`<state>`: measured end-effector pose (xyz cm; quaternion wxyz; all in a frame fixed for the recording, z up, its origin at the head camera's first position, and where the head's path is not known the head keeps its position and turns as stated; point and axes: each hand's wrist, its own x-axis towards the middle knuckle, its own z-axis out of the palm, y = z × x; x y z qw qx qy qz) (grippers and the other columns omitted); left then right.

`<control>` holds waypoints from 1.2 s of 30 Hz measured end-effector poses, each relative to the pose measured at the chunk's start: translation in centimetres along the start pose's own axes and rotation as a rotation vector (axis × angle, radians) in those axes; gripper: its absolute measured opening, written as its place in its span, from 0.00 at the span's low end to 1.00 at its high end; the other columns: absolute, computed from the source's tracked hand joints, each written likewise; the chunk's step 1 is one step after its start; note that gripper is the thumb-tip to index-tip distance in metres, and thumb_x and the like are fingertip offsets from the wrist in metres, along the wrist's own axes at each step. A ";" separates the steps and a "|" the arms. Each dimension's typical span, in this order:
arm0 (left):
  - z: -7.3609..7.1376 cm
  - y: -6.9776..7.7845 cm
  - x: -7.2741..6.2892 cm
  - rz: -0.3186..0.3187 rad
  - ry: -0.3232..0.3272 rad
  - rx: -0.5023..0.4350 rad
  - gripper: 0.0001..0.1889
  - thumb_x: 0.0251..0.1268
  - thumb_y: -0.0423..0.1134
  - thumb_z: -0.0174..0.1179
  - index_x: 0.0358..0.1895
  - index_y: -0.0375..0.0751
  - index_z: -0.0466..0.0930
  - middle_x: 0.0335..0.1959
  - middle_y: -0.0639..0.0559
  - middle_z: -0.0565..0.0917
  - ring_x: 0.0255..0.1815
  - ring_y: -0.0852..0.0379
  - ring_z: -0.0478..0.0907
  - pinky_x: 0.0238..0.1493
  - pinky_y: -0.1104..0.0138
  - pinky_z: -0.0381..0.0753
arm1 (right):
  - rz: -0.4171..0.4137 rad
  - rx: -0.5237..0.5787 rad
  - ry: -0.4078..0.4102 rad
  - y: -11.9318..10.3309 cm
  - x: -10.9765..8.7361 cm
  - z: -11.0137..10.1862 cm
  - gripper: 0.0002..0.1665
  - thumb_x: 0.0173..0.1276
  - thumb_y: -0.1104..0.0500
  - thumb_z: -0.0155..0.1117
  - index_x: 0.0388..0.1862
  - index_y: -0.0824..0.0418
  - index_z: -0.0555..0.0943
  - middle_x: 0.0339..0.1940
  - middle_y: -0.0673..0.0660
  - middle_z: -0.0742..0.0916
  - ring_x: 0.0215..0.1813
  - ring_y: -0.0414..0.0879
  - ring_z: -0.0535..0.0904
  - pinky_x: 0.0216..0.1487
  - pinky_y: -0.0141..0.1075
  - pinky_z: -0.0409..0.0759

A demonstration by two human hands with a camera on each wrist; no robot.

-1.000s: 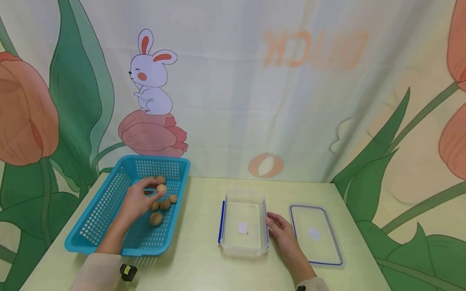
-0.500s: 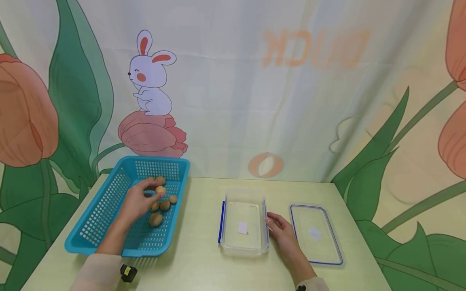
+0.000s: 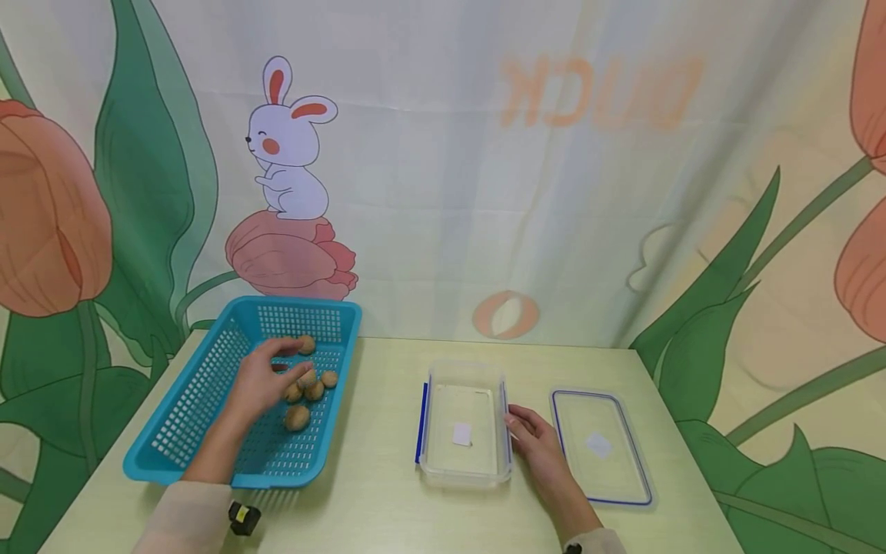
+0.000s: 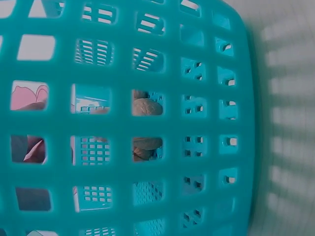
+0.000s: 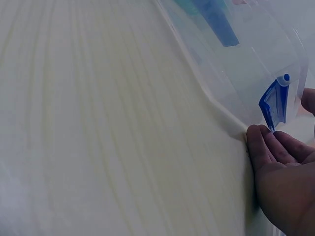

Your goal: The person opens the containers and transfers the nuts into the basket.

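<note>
Inside the blue perforated basket [image 3: 173, 431], my left hand [image 3: 266, 377] is over several walnuts [image 3: 298, 418], thumb and fingers spread apart with a gap between them. One walnut [image 3: 307, 378] lies just below the thumb tip, and another [image 3: 307, 344] is by the fingertips. In the left wrist view the basket wall [image 4: 123, 123] hides most of the hand; brown walnuts [image 4: 146, 106] show through the holes. My right hand [image 3: 543, 450] rests against the right side of a clear plastic container [image 3: 460, 469]. In the right wrist view its fingertips touch beside a blue latch [image 5: 276, 101].
A clear lid with a blue seal [image 3: 602, 477] lies on the table [image 3: 374, 492] to the right of the container. A white packet [image 3: 461, 434] shows in the container. A printed curtain [image 3: 429, 192] hangs behind the table.
The walnut pinched by my left hand has been let go and sits lower among the others, and the fingers have parted. My right hand and the container have stayed in place.
</note>
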<state>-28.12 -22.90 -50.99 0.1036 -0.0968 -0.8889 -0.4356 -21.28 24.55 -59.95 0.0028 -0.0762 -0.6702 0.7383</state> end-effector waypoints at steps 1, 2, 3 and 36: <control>0.0 0.0 0.0 -0.001 0.002 0.002 0.26 0.75 0.42 0.69 0.68 0.30 0.77 0.63 0.34 0.80 0.66 0.35 0.77 0.61 0.43 0.82 | 0.000 -0.002 0.000 0.0 0.0 0.0 0.30 0.79 0.56 0.68 0.71 0.72 0.75 0.63 0.68 0.84 0.57 0.44 0.82 0.57 0.33 0.84; 0.0 0.0 0.0 -0.001 0.003 0.007 0.26 0.75 0.42 0.69 0.68 0.30 0.77 0.63 0.34 0.80 0.66 0.36 0.77 0.61 0.44 0.83 | 0.003 0.000 0.003 0.0 0.0 0.1 0.30 0.79 0.56 0.68 0.71 0.72 0.75 0.63 0.68 0.84 0.57 0.44 0.82 0.57 0.33 0.84; 0.0 0.1 0.0 -0.001 0.001 0.005 0.26 0.75 0.41 0.68 0.68 0.30 0.77 0.63 0.34 0.80 0.66 0.36 0.76 0.61 0.44 0.83 | 0.005 -0.005 0.004 0.0 -0.1 0.1 0.30 0.79 0.55 0.67 0.71 0.72 0.75 0.63 0.68 0.84 0.58 0.44 0.82 0.57 0.33 0.84; 1.6 15.7 -3.4 0.179 -0.161 0.075 0.33 0.72 0.53 0.70 0.75 0.46 0.74 0.73 0.46 0.74 0.73 0.40 0.72 0.63 0.41 0.82 | -0.158 -0.560 -0.232 -10.0 -3.4 -3.7 0.39 0.84 0.45 0.58 0.84 0.59 0.61 0.79 0.69 0.71 0.77 0.67 0.69 0.75 0.64 0.69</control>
